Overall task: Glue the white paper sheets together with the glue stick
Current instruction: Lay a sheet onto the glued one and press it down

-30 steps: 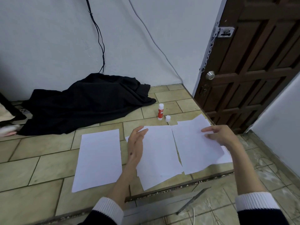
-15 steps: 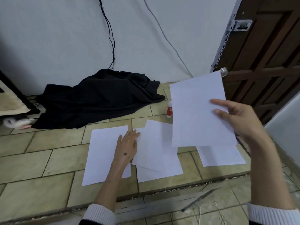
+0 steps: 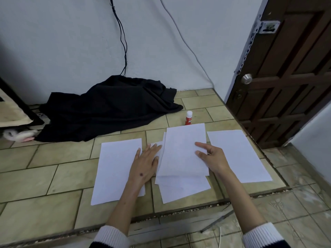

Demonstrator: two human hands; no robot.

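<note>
Two fingers (image 3: 201, 145) pinch the top sheet's (image 3: 182, 149) right edge.

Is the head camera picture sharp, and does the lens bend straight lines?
Head view: mostly sharp, evenly and dimly lit, no glare on the paper sheets; the wide lens bows the door edge and floor tiles; the black cloth loses detail.

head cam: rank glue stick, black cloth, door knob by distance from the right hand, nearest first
From the right hand:
1. Glue stick, upright just beyond the paper stack.
2. Black cloth, heaped far left against the wall.
3. Door knob, up on the door, far right.
</note>
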